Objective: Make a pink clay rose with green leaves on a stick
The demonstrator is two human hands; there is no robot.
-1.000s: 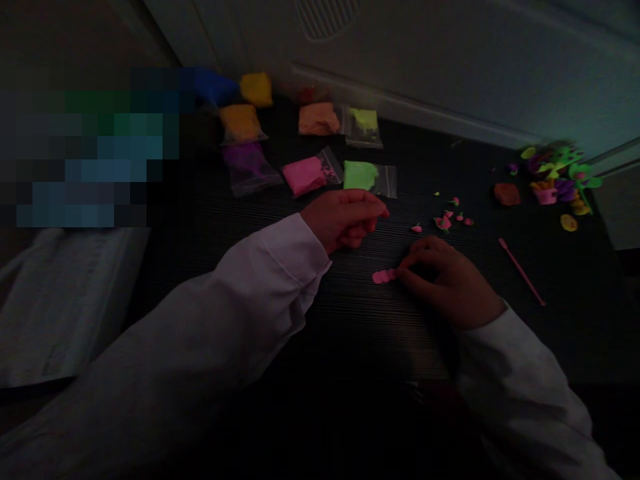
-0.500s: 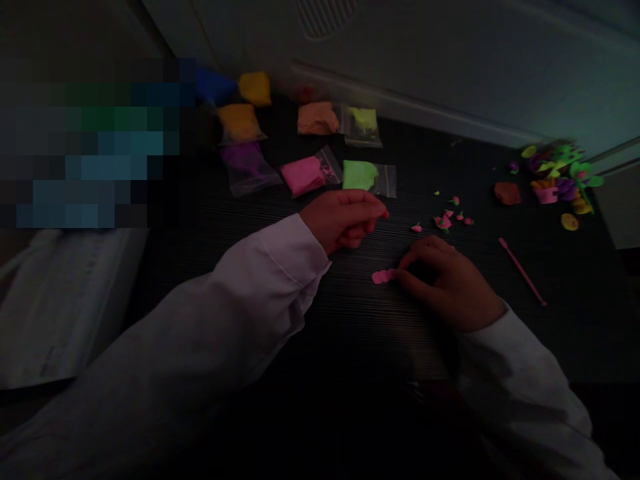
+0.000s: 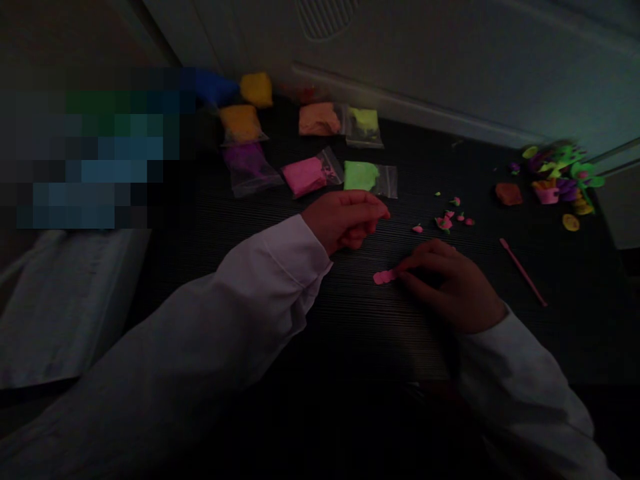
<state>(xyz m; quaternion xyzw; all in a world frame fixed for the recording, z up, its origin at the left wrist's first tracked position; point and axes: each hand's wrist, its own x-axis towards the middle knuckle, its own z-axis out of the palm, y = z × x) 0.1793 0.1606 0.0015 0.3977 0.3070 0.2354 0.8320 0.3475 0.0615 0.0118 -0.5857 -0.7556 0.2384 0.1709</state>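
Note:
A short row of overlapping flat pink clay discs (image 3: pixel 384 277) lies on the dark table. At its right end, the fingertips of my right hand (image 3: pixel 447 283) are closed on the strip. My left hand (image 3: pixel 345 220) is curled above the table, left of the strip and just below the bag of green clay (image 3: pixel 360 176); its fingers are pressed together, and whether anything sits in them is hidden. Beyond my right hand lie several small pink clay buds (image 3: pixel 444 223) with green bases. A single pink bud (image 3: pixel 417 229) rests nearer my left hand.
Bags of pink clay (image 3: pixel 304 176), orange clay (image 3: pixel 241 123), purple clay (image 3: pixel 245 160) and peach clay (image 3: pixel 319 119) stand at the back. To the right are a pink modelling tool (image 3: pixel 523 272), a brown clay lump (image 3: pixel 509 194) and several finished clay pieces (image 3: pixel 563 177). A white box (image 3: pixel 65 313) sits at left.
My right fingertips have shifted slightly at the right end of the pink strip. My left hand and the things on the table look the same.

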